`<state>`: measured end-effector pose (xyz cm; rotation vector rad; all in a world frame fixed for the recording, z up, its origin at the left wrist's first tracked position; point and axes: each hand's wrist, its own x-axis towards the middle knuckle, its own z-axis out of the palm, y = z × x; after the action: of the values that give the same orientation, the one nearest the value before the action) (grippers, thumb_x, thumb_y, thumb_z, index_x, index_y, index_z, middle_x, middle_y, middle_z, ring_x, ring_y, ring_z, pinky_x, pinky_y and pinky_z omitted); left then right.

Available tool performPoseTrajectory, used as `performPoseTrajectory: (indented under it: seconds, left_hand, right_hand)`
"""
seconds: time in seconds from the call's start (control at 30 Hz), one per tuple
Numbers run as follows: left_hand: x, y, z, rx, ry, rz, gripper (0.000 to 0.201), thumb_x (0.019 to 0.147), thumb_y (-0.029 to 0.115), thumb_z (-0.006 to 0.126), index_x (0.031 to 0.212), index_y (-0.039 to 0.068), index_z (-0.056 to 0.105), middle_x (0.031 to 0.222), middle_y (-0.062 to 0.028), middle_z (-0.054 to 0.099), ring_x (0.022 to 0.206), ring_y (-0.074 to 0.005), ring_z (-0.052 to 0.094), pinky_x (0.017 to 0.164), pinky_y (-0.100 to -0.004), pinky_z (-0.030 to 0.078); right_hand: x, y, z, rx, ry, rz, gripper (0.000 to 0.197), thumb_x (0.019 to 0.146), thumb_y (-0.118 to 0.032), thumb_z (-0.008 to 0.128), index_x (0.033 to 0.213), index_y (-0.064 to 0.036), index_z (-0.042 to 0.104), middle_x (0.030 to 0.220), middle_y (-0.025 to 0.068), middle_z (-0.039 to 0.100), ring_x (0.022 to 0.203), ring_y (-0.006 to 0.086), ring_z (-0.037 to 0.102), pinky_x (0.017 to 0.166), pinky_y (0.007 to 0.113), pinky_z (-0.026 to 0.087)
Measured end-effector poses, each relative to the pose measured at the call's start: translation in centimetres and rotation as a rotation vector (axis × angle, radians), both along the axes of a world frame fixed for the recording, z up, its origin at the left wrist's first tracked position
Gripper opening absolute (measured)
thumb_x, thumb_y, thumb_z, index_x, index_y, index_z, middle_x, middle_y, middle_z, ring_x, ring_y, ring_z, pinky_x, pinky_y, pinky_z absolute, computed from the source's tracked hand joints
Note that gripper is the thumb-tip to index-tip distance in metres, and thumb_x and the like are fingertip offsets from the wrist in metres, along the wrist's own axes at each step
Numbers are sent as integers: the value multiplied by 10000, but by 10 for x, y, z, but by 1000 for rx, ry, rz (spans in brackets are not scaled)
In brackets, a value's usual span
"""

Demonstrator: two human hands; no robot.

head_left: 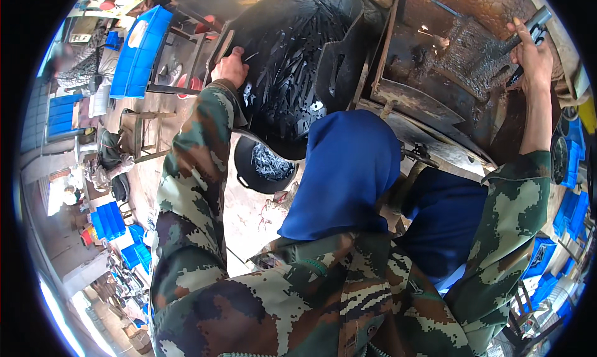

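Observation:
My left hand (230,68) is at the left edge of a large black trough (341,41), its fingers curled closed. A thin sliver shows beside the fingertips, but whether the hand grips it or the rim I cannot tell. Dark, narrow metal strips (292,65) lie heaped inside the trough. On the far right my right hand (532,55) is wrapped round a grey metal bar (536,20) with a round end. This bar slants over an oily, rust-brown machine bed (410,65), beside a block coated in wet brown grease (469,55).
Below the trough stands a black bucket (249,170) of silvery metal scraps. My knees are under blue cloth (348,170), close to the machine's metal edge (429,130). Blue plastic bins (142,52), a wooden stool (149,133) and another person (78,65) are to the left.

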<state>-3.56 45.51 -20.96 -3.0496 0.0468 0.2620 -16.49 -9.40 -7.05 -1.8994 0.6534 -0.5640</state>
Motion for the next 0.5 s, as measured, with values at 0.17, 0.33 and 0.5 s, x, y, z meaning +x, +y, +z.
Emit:
performPoseTrajectory:
  seconds: [0.17, 0.33, 0.5]
  left_hand:
    - [7, -2, -3, 3, 17, -26, 448, 846, 279, 702, 1243, 194, 514, 1109, -172, 685, 1080, -382, 645, 893, -495, 513]
    - [29, 28, -15, -51, 59, -48, 454, 839, 285, 702, 1256, 167, 568, 1180, -168, 663, 1130, -378, 618, 960, -479, 484]
    - [27, 45, -22, -227, -21, -147, 386, 839, 288, 690, 1191, 134, 649, 1152, -179, 674, 1106, -398, 620, 979, -463, 479]
  right_hand:
    - [0, -9, -4, 29, -65, 23, 312, 977, -174, 588, 1213, 28, 620, 1021, 80, 711, 484, 42, 313, 498, 232, 353]
    - [3, -9, -8, -1, -9, 25, 328, 977, -173, 582, 1238, 22, 618, 967, 54, 706, 490, 41, 307, 503, 232, 351]
    - [1, -8, -5, -33, -10, 37, 330, 982, -175, 557, 1237, 20, 631, 864, 21, 685, 500, 42, 310, 505, 231, 355]
